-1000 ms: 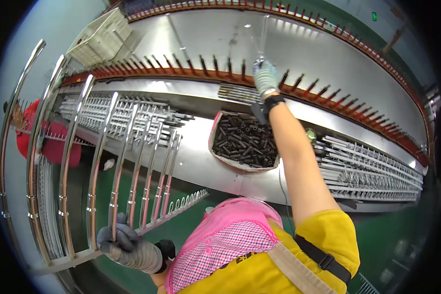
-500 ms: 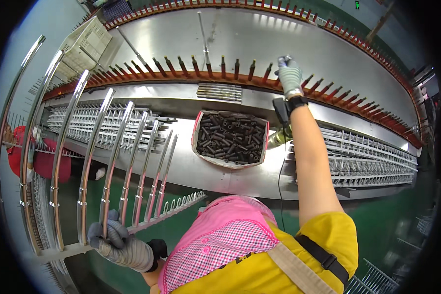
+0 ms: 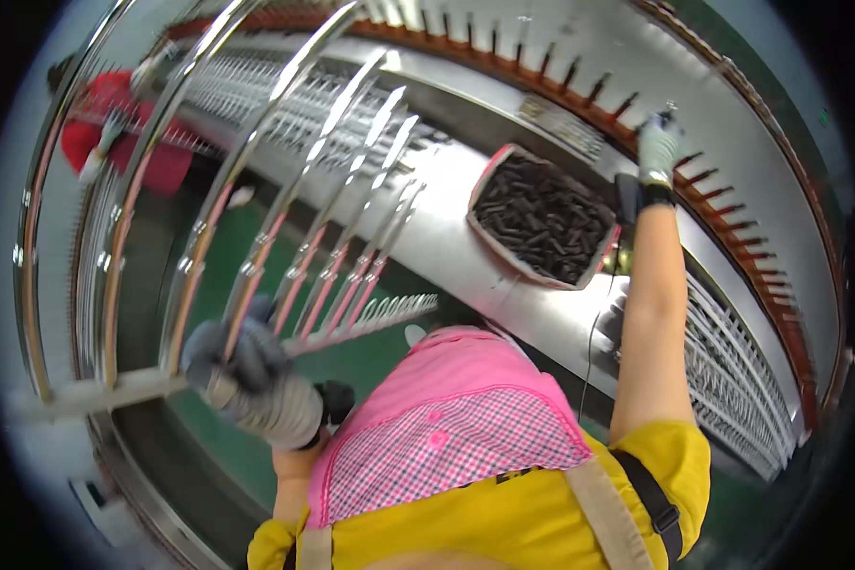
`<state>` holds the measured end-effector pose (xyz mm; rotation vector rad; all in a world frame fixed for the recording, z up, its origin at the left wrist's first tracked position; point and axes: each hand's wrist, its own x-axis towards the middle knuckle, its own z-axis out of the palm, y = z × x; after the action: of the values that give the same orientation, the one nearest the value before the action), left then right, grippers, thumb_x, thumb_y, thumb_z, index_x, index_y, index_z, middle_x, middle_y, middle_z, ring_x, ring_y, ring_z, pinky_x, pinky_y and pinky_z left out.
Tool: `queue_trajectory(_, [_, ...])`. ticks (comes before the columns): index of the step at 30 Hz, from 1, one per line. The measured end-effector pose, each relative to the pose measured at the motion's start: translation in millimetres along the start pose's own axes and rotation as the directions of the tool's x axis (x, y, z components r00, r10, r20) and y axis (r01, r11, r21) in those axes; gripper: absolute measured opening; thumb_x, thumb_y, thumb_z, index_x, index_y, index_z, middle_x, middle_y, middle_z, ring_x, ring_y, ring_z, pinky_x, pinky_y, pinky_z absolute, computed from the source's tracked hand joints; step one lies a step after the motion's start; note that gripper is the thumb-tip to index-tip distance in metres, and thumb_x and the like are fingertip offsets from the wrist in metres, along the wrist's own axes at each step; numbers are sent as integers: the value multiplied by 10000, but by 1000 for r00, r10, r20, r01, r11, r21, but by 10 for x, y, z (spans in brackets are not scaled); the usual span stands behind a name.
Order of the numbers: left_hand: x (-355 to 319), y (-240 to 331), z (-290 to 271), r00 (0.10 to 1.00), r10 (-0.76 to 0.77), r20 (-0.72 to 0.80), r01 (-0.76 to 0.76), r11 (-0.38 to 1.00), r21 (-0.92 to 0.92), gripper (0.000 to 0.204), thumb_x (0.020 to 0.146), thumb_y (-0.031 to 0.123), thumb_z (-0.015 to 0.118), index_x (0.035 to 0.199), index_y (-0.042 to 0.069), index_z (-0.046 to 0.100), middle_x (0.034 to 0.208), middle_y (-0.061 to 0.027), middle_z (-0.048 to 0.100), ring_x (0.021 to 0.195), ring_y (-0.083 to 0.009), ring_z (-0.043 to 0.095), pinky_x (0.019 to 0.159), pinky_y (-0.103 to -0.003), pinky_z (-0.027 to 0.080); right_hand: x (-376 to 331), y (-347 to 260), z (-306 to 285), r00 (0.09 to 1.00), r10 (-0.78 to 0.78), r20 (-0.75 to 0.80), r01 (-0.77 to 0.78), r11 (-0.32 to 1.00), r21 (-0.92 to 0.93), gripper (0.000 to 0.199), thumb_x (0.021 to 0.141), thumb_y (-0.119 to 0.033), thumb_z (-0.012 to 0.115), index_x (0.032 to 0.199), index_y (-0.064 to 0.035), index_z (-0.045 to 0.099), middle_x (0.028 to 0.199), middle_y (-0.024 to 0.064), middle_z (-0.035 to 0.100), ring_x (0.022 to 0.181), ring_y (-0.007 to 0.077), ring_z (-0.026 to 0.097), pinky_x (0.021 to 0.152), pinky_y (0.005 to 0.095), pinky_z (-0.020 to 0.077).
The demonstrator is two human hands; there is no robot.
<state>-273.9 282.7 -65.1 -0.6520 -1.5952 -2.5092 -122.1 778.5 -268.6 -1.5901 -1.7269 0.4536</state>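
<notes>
My left hand, in a grey glove, is wrapped round the white bar of a rack at the foot of one of its tubes. Several long chrome tubes stand side by side on this rack, tilted up and away from me. Far to the right, my right hand in a pale glove reaches over an orange rail lined with upright dark pegs. Its fingers are closed at the tips; something small and shiny shows there, too blurred to name.
A box of short dark tubes sits on the metal bench, with flat metal bars behind it. White racks lie stacked at the right, more at the left. A person in red works at the far left.
The view has swung left, so the bench and box now lie further right and slanted. Both hands appear further right in the picture; the left still grips the rack.
</notes>
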Motion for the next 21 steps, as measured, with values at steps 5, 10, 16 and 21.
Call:
queue_trajectory(5, [-2,-244,18,999,-46,3,46,999,-24,352,859,360,456,923,29,556,438,35,309,422,-94,359,795,-400,413,-1803,-848,-218,696,-695,180,483,639,599,85,783,-87,473,831,-63,538,792,21,549,623,128,514,594,257,442])
queue_trajectory(10, [-55,-407,62,973,-50,224,67,996,-66,385,848,387,467,964,34,569,441,59,246,436,-81,349,799,-376,397,-3218,-1675,-664,-102,-548,830,-863,464,200,280,800,-213,559,968,10,550,793,72,591,693,117,561,634,230,461])
queue_trajectory(16, [-78,-541,98,970,-69,231,84,995,-57,372,818,354,505,943,6,551,431,41,240,404,-78,315,797,-388,411,-3248,-1410,-267,225,-301,926,-970,25,244,209,850,-256,512,839,-53,558,671,28,572,554,98,546,502,216,453])
queue_trajectory(21, [-90,-589,237,974,-110,197,124,991,-59,363,785,334,543,921,-2,550,429,28,240,393,-88,330,814,-409,423,-3073,-1590,-815,2,-548,836,-847,444,293,300,843,-295,509,968,-27,559,746,57,588,635,119,563,592,226,454])
